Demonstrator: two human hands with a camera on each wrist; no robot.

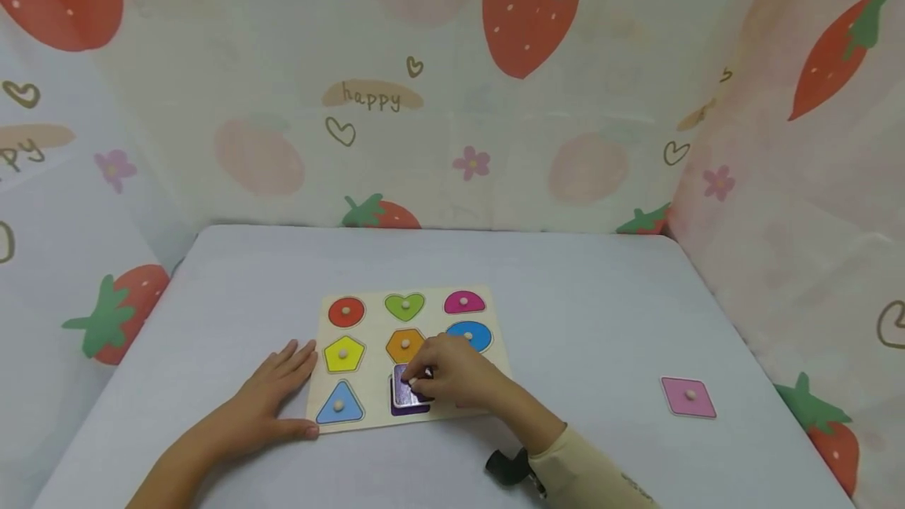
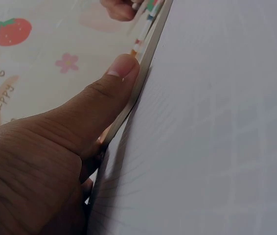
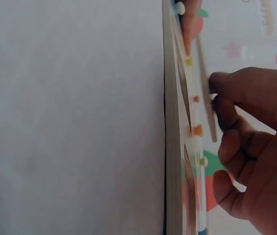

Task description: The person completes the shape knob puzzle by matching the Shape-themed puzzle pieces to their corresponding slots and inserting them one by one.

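Note:
A pale wooden shape puzzle board [image 1: 375, 385] lies on the white table. Above its bottom-middle recess, my right hand [image 1: 459, 371] pinches a purple square puzzle piece [image 1: 403, 391] by its knob. The dark purple recess [image 1: 410, 410] shows below the tilted piece. In the right wrist view the square piece [image 3: 207, 93] appears edge-on at the fingertips, clear of the board. My left hand [image 1: 263, 399] lies along the board's left side, fingers straight and touching the edge. The left wrist view has the thumb [image 2: 121, 68] against the board's near edge.
Several knobbed pieces sit in the board, among them a red circle [image 1: 346, 312], a yellow pentagon [image 1: 344, 360] and a light blue triangle [image 1: 341, 411]. A pink parallelogram piece [image 1: 688, 407] lies on the table at right. Strawberry-print cloth [image 1: 424, 155] hangs around the table.

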